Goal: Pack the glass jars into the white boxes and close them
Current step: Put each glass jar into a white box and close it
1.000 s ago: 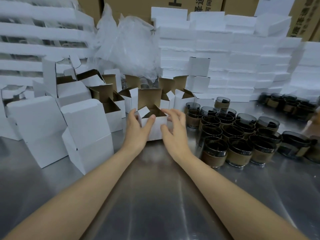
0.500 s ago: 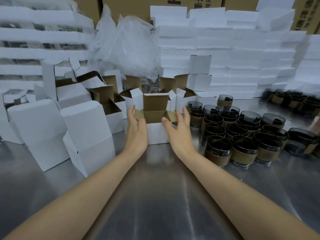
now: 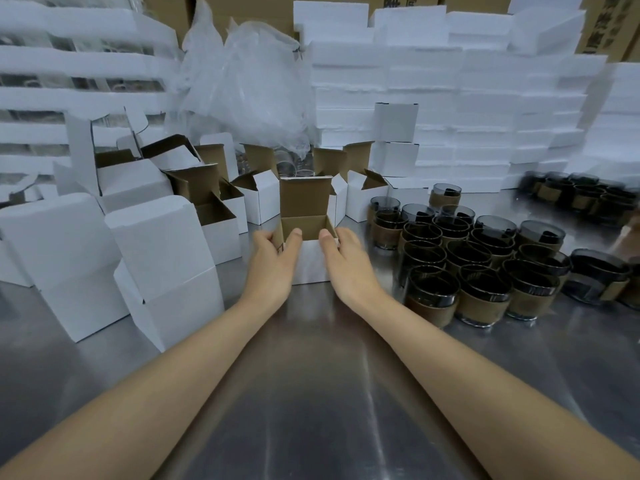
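A small white box with a brown inside stands open on the metal table, its lid flap upright at the back. My left hand grips its left side, thumb on the front rim. My right hand grips its right side the same way. The box looks empty inside. A cluster of dark glass jars with brown paper sleeves stands just to the right. More jars sit at the far right.
Closed white boxes stand at the left. Several open empty boxes crowd behind the held one. White foam slabs and a crumpled plastic bag fill the back. Brown cartons rise behind them.
The box has been pulled closer to me and its side flaps have gone from spread to pressed down along the sides. Its lid flap now stands upright. Both hands have closed on the box's sides.
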A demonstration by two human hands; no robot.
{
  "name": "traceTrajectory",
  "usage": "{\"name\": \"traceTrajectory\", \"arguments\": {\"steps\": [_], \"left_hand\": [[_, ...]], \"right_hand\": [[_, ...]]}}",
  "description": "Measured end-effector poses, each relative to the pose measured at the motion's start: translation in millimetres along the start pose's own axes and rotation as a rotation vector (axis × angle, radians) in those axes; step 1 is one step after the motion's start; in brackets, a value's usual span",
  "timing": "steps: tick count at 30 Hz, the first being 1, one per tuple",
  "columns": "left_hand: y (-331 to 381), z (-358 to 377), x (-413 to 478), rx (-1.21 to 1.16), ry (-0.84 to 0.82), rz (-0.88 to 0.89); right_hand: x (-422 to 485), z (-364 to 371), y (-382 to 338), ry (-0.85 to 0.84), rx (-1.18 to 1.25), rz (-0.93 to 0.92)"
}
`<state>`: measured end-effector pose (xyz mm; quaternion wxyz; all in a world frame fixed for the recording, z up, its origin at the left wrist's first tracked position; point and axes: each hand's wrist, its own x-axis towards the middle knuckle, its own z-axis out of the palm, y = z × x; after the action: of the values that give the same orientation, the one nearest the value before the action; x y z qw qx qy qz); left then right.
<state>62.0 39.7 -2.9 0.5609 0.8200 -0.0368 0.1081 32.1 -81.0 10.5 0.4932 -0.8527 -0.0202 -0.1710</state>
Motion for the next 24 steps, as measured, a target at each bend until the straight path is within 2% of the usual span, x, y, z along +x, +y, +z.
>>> {"name": "traceTrajectory", "arguments": {"steps": [2, 5, 8, 11, 14, 16, 19, 24], "left_hand": [[-1, 0, 1, -0.017, 0.006, -0.023], [-3, 0, 4, -0.022, 0.023, -0.024], [-4, 1, 6, -0.033, 0.026, -0.035], [-4, 1, 6, -0.054, 0.029, -0.042], [-2, 1, 6, -0.09, 0.076, -0.053], [0, 1, 5, -0.102, 0.103, -0.049], [-1, 1, 5, -0.12, 0.113, -0.042], [-2, 1, 6, -0.156, 0.117, -0.035]], "right_hand": [[-3, -7, -9, 0.011, -0.229, -0.062], [-8, -29, -30, 0.096, -0.772, -0.149], [-14, -57, -45, 0.126, -1.08, -0.018], [-23, -74, -51, 0.0, -1.215, 0.141], [-30, -73, -56, -0.12, -1.243, 0.187], [-32, -66, -58, -0.149, -1.173, 0.181], [-31, -56, -56, -0.145, -0.939, 0.102], [-17, -42, -39, -0.214, -0.56, -0.133]]}}
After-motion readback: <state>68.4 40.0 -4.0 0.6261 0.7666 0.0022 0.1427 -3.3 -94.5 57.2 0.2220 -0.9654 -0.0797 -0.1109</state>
